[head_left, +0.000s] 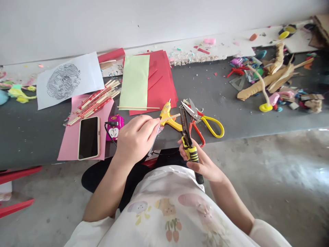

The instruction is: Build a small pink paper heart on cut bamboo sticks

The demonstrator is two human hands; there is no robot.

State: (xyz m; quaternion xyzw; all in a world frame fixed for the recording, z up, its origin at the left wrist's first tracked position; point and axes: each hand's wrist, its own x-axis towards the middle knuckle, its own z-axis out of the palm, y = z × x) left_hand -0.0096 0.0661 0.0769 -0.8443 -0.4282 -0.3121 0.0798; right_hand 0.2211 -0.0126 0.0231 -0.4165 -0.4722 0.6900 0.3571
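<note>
My left hand (138, 137) is closed around a thin wooden stick (173, 117), whose bare end points right toward the pliers' jaws. In my right hand (207, 166) is a pair of pliers (185, 128) with yellow-and-black grips, held upright with the dark jaws away from me. Whether the stick touches the jaws cannot be made out. Just beyond my hands lies a yellow glue gun (166, 111). Scissors with yellow handles (221, 132) and a red-handled tool (201, 138) rest right of the pliers. Another thin stick (138, 108) crosses the pale green paper's (134, 80) near edge.
Left on the dark table (200, 82) are a phone (89, 139), pink paper (67, 145), several wrapped chopsticks (96, 102), a purple power adapter (117, 120) and a printed drawing (87, 73). Red paper (160, 89) lies behind. Cardboard pieces (257, 86) and craft scraps fill the right.
</note>
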